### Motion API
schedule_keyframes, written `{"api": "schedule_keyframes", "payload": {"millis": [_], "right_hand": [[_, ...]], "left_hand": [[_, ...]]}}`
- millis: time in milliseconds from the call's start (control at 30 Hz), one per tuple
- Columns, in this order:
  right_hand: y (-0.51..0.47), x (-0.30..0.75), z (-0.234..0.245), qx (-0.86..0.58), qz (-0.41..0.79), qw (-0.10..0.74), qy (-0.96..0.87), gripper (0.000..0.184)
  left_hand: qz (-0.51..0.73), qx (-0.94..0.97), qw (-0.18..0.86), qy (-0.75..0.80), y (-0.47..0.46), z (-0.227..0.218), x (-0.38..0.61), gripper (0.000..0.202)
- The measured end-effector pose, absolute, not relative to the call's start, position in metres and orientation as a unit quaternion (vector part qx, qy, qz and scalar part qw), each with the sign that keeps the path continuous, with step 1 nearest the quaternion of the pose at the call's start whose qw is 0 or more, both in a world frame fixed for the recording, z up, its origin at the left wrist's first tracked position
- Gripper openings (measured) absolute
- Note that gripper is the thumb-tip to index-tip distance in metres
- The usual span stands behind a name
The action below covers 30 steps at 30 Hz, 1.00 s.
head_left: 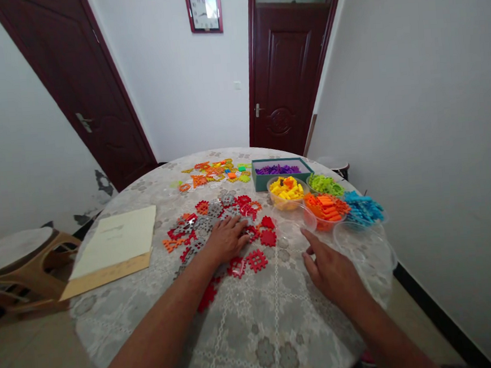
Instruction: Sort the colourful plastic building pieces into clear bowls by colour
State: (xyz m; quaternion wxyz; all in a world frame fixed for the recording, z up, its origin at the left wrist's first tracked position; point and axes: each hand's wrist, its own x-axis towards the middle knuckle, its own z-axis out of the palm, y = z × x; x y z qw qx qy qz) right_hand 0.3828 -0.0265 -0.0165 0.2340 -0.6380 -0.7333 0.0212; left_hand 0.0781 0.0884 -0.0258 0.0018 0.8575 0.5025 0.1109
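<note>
My left hand (pixel 227 238) lies palm down with its fingers spread over a heap of flat plastic building pieces. Grey pieces (pixel 206 227) fill the middle of the heap, with red pieces (pixel 257 260) and orange pieces (pixel 172 244) around them. What is under the palm is hidden. Over the tablecloth, my right hand (pixel 330 265) has its index finger stretched out, the thumb apart and the other fingers bent. It appears to hold nothing. Just beyond its fingertip is a clear round plastic bowl (pixel 297 219).
At the back right stand a green box (pixel 266 181) of purple pieces and clear bowls of yellow (pixel 287 190), green (pixel 325 185), orange (pixel 326 207) and blue pieces (pixel 363 209). More pieces (pixel 217 172) lie at the back. Paper sheets (pixel 116 239) lie left, beside a stool (pixel 22 269).
</note>
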Motion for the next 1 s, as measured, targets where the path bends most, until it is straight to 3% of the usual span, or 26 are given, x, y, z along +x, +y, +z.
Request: {"api": "schedule_keyframes", "payload": {"millis": [133,300,633,1000], "right_hand": [[-0.005,0.384,-0.026,-0.669,0.010,0.173,-0.723,0.044],[0.002,0.381,-0.046,-0.681,0.005,0.180,-0.710,0.029],[0.003,0.378,-0.065,-0.636,-0.041,0.309,-0.706,0.027],[-0.001,0.368,-0.052,-0.676,-0.102,0.276,-0.676,0.021]], "left_hand": [[0.139,0.818,-0.047,0.556,0.074,-0.022,0.055,0.055],[0.085,0.807,-0.041,0.583,0.063,-0.027,0.045,0.049],[0.105,0.828,-0.027,0.549,0.054,-0.024,0.064,0.045],[0.194,0.839,-0.031,0.508,0.033,0.000,0.061,0.035]]}}
